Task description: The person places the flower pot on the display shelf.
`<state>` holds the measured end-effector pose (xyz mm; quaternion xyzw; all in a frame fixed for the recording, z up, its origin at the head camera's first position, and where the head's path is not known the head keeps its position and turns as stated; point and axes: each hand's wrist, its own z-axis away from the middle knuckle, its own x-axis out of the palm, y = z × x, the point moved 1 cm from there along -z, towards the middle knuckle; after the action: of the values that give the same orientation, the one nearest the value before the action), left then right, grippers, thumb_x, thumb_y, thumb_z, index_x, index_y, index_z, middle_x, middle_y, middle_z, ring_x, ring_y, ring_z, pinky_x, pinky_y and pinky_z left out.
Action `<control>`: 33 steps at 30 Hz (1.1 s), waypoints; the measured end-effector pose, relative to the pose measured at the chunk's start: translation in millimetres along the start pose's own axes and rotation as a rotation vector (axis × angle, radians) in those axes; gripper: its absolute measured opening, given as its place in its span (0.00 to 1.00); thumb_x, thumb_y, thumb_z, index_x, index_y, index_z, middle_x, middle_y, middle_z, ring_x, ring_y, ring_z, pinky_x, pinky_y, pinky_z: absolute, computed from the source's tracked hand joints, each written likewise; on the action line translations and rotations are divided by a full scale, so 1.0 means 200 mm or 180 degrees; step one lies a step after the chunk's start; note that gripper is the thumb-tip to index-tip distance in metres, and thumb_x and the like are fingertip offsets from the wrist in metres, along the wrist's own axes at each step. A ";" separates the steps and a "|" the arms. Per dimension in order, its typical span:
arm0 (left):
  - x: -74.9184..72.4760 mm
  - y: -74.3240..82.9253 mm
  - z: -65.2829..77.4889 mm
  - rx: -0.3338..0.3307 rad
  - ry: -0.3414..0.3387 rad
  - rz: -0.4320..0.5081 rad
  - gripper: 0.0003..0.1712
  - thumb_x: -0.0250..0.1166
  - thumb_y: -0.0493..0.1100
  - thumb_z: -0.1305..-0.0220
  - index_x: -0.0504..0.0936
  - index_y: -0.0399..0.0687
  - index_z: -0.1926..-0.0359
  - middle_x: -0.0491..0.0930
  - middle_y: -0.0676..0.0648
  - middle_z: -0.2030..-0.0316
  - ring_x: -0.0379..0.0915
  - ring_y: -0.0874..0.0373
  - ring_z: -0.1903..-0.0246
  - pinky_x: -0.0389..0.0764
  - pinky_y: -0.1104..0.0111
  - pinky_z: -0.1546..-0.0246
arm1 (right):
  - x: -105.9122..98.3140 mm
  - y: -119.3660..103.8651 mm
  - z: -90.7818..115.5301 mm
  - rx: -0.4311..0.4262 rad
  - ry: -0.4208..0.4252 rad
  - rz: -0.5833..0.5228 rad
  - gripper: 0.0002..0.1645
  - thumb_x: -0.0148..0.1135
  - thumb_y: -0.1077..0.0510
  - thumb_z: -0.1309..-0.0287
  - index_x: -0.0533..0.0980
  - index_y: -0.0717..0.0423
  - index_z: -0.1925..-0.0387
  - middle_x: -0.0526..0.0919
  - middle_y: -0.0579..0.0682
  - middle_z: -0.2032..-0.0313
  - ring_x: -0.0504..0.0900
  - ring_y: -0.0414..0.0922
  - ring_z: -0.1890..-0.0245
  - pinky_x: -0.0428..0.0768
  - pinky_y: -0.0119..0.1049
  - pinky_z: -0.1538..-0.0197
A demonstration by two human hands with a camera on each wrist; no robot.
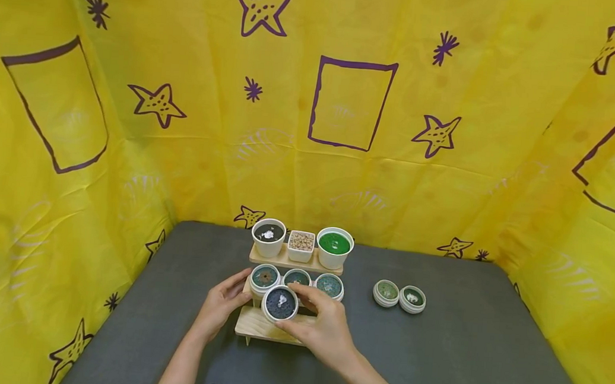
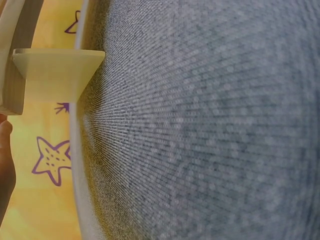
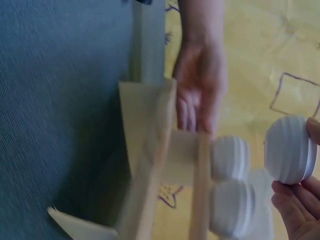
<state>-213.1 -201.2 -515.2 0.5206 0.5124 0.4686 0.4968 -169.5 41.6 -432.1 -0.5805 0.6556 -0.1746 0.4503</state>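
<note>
My right hand (image 1: 327, 324) pinches a small white ribbed pot (image 1: 280, 304) between thumb and fingers. Its open top shows a dark blue filling with a white patch. The pot is held in front of a tiered wooden stand (image 1: 259, 324), over its bare front step. With thumb and fingers, my left hand (image 1: 222, 300) grips the left end of the stand's middle step. On that step sit three similar pots, the left one (image 1: 265, 277) blue-green with a brown centre. In the right wrist view the held pot (image 3: 287, 150) is tipped sideways in the fingers (image 3: 295, 205).
The back step (image 1: 276, 260) carries a white cup (image 1: 268, 246) with dark filling, a square cup of pale bits (image 1: 300, 248) and a green-filled cup (image 1: 334, 254). Two more pots, one light green (image 1: 386, 293) and one dark green (image 1: 412, 300), stand right on the grey table (image 1: 467, 352). Yellow cloth hangs around.
</note>
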 end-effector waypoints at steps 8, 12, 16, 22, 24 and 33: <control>-0.01 -0.01 0.00 0.0006 -0.0039 0.0057 0.35 0.64 0.34 0.35 0.64 0.34 0.29 0.67 0.38 0.32 0.73 0.81 0.46 0.78 0.81 0.49 | 0.13 0.03 0.04 -0.0096 -0.0202 0.0201 0.35 0.83 0.58 0.64 0.81 0.50 0.48 0.88 0.46 0.52 0.86 0.40 0.52 0.84 0.32 0.49; -0.02 -0.01 0.00 0.0022 -0.0091 0.0057 0.35 0.63 0.34 0.34 0.63 0.34 0.29 0.64 0.34 0.30 0.72 0.82 0.47 0.78 0.81 0.49 | 0.17 0.05 0.05 0.0013 -0.0244 0.0401 0.35 0.83 0.56 0.64 0.81 0.50 0.48 0.88 0.44 0.53 0.85 0.38 0.52 0.83 0.31 0.49; -0.01 -0.01 0.00 -0.0009 -0.0064 0.0039 0.35 0.64 0.34 0.35 0.64 0.34 0.29 0.64 0.33 0.29 0.72 0.82 0.47 0.77 0.82 0.49 | 0.20 0.08 0.05 0.0019 -0.0266 0.0561 0.35 0.83 0.54 0.64 0.82 0.51 0.49 0.88 0.44 0.54 0.85 0.38 0.53 0.83 0.31 0.49; -0.01 -0.01 0.00 -0.0007 -0.0058 0.0023 0.35 0.64 0.34 0.35 0.64 0.34 0.29 0.65 0.33 0.30 0.72 0.82 0.47 0.76 0.82 0.48 | 0.25 0.15 0.06 0.0044 -0.0320 0.0633 0.34 0.83 0.53 0.63 0.81 0.52 0.49 0.88 0.45 0.54 0.85 0.37 0.53 0.83 0.31 0.50; -0.01 -0.01 0.00 -0.0005 -0.0066 0.0045 0.35 0.63 0.34 0.35 0.64 0.34 0.29 0.65 0.33 0.30 0.72 0.82 0.47 0.76 0.82 0.48 | 0.26 0.16 0.06 0.0062 -0.0327 0.0648 0.34 0.83 0.53 0.63 0.82 0.52 0.49 0.88 0.45 0.54 0.84 0.37 0.54 0.83 0.32 0.51; -0.01 -0.01 0.00 0.0019 -0.0063 0.0052 0.35 0.64 0.33 0.35 0.64 0.33 0.29 0.64 0.33 0.30 0.72 0.82 0.46 0.76 0.83 0.48 | 0.29 0.21 0.05 0.0158 -0.0377 0.0709 0.34 0.83 0.51 0.62 0.82 0.50 0.49 0.88 0.44 0.55 0.83 0.34 0.56 0.82 0.29 0.55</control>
<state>-212.6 -202.9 -516.3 0.5308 0.5046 0.4659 0.4965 -181.5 2.3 -491.1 -0.5021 0.6837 -0.1050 0.5191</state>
